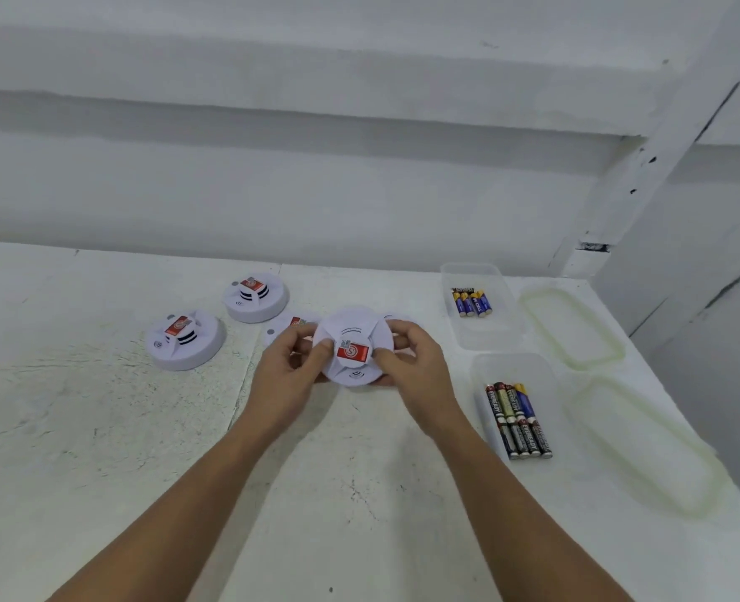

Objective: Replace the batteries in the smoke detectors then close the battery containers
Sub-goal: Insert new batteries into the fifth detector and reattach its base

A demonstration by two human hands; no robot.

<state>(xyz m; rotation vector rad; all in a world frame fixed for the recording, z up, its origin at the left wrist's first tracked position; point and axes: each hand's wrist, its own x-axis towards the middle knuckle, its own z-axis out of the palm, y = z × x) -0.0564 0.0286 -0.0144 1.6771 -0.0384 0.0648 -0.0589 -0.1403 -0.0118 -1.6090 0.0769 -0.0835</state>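
Grip: left hand (292, 362) and right hand (411, 367) both curl round the rim of one white smoke detector (353, 336), thumbs beside its red label (353, 353), held over the white table (99, 427).
Risk: a twist with so light a hold may drop it.
Eveready batteries (518, 421) lie in the near clear tub (481, 371), well apart.
Obscured: the detector's underside and battery compartment; whether it touches the table; a further detector (283, 327) half hidden behind the left hand.
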